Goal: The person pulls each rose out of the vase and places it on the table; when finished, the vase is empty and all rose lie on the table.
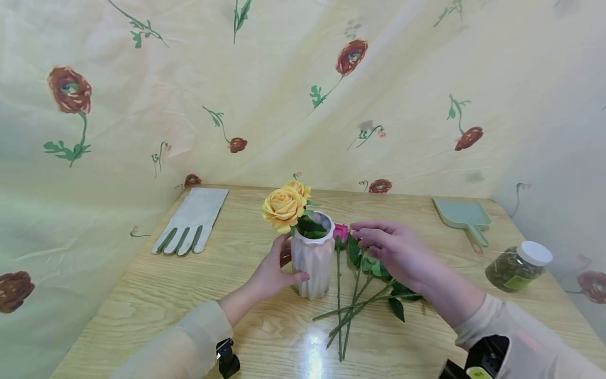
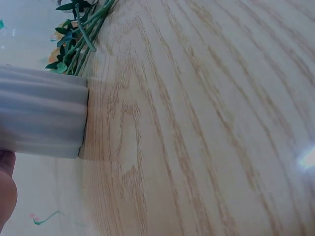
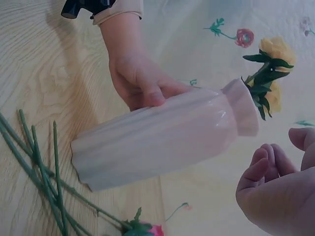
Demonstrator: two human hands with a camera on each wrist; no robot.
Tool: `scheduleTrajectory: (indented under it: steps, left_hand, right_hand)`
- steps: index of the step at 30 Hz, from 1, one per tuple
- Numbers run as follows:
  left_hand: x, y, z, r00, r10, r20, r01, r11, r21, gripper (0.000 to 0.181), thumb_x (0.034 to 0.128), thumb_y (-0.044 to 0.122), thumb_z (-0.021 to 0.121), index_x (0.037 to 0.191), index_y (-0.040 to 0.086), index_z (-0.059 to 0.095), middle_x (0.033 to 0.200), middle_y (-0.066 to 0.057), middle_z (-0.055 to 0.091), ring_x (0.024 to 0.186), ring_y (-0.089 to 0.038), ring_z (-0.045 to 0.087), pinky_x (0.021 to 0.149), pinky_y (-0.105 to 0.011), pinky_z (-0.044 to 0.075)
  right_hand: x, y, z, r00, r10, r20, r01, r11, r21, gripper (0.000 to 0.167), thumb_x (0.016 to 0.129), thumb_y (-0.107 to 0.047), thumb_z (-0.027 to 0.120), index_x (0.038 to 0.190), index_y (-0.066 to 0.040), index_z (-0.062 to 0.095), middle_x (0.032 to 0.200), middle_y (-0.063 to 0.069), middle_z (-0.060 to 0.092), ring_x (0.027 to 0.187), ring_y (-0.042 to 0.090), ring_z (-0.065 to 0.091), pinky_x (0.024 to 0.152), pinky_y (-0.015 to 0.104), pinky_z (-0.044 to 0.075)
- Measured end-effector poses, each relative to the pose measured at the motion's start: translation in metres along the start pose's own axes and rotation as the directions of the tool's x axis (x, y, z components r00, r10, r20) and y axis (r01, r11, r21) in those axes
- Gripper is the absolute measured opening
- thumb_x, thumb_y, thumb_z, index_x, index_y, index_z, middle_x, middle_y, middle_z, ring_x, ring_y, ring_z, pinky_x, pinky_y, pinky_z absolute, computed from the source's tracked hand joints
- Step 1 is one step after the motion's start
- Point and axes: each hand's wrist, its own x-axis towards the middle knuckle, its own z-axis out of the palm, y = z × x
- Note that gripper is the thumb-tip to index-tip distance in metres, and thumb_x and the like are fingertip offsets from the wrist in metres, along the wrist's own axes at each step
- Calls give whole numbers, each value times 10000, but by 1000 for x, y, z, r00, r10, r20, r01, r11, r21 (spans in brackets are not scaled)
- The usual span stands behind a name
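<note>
White glove [image 1: 194, 216], green dustpan [image 1: 463, 214], lidded jar [image 1: 516, 267]

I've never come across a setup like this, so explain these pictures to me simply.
There is no robot here, just a person's bare hands. The widest picture comes from a camera worn on the head, looking forward and down. The others come from the left wrist camera and right wrist camera, so they look tipped sideways.

The left hand holds a pale vase containing yellow roses. The right hand appears to hold nothing. On the table lie loose flowers, a glove, a dustpan and a white-lidded jar.
</note>
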Motion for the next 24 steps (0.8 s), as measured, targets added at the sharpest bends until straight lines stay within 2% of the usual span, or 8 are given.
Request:
scheduleTrajectory:
  steps: [1,4,9,13,16,24]
  left_hand:
    - [-1,4,-1,1000,0,2,0,1000,-2,886,796,35,739,1447,-17,141,1364,-253,401,1250,-373,417,1044,-466,347]
    - [-1,3,-1,1000,-5,2,5,1000,-5,888,795,36,739,1447,-21,139,1371,-256,394,1251,-376,414,1044,-468,346]
    - [5,-17,1,1000,-7,-11,7,1000,-12,907,784,44,752,1460,27,147,1389,-233,386,1257,-362,412,1046,-464,344]
    - [7,-28,2,1000,6,-15,-6,1000,-14,911,784,87,764,1464,76,158,1387,-201,399,1256,-338,420,1045,-456,350]
    - [7,-30,1,1000,17,-14,-18,1000,-15,907,787,135,770,1463,98,165,1377,-181,411,1251,-326,427,1044,-455,352]
    - [7,-28,-1,1000,10,1,-10,1000,17,920,789,212,773,1466,142,154,1374,-146,415,1255,-290,426,1048,-438,349]
  right_hand:
    - [2,0,3,1000,3,3,-3,1000,-10,209,918,-170,612,1096,-68,648,1072,46,596,886,161,547,767,262,463]
    - [7,-1,10,1000,1,23,0,999,-35,265,915,-172,615,1129,-17,630,1061,62,620,876,170,540,726,243,461]
    - [11,-5,18,998,-29,59,35,994,-104,340,928,-165,584,1181,62,574,1088,76,610,890,182,529,689,226,431]
    - [14,-11,23,996,-61,66,71,984,-165,366,915,-186,604,1176,70,576,1059,54,632,851,151,518,685,230,396]
    - [15,-15,28,993,-86,82,99,978,-182,355,902,-178,621,1155,69,591,1044,47,660,834,145,522,683,238,382]
    - [20,-24,39,980,-131,151,161,966,-202,265,897,-138,614,1112,15,641,1056,97,677,955,218,588,739,287,433]
